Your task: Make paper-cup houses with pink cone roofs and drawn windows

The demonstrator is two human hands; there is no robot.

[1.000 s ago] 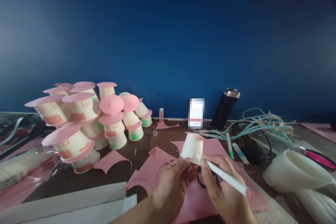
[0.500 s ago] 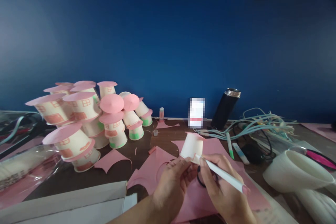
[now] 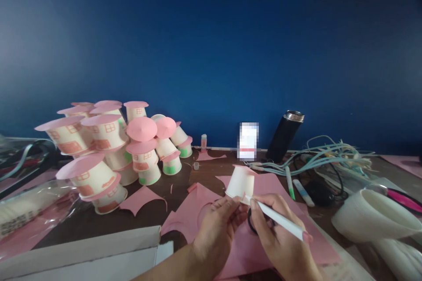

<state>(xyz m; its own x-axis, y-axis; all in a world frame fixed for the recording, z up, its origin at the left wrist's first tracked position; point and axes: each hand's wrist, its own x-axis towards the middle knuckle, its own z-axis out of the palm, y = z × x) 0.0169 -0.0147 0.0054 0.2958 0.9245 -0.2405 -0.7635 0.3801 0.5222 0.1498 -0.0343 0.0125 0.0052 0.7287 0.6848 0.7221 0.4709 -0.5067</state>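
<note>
A white paper cup (image 3: pixel 238 183), upside down and tilted, is held by its rim in the fingers of my left hand (image 3: pixel 216 230). My right hand (image 3: pixel 281 232) grips a white marker pen (image 3: pixel 280 219) with a pinkish end. The pen's tip meets the cup near its lower right rim, where a small reddish mark shows. Pink paper (image 3: pixel 249 250) lies beneath both hands. Part of a black-handled thing (image 3: pixel 252 224) shows between the hands; the rest is hidden.
Stacked paper-cup houses (image 3: pixel 108 129) with pink roofs stand at the left. Pink offcuts (image 3: pixel 145 199) lie in front. A black bottle (image 3: pixel 284 138), a blurred-out phone (image 3: pixel 248 140), cables (image 3: pixel 332 153), two more markers (image 3: pixel 303 193) and a paper roll (image 3: pixel 349 219) are behind and right. A box (image 3: pixel 99 250) is front left.
The view has shifted very slightly, moving the background a little to the right. Both hands keep the same hold, with the pen tip still at the cup's rim.
</note>
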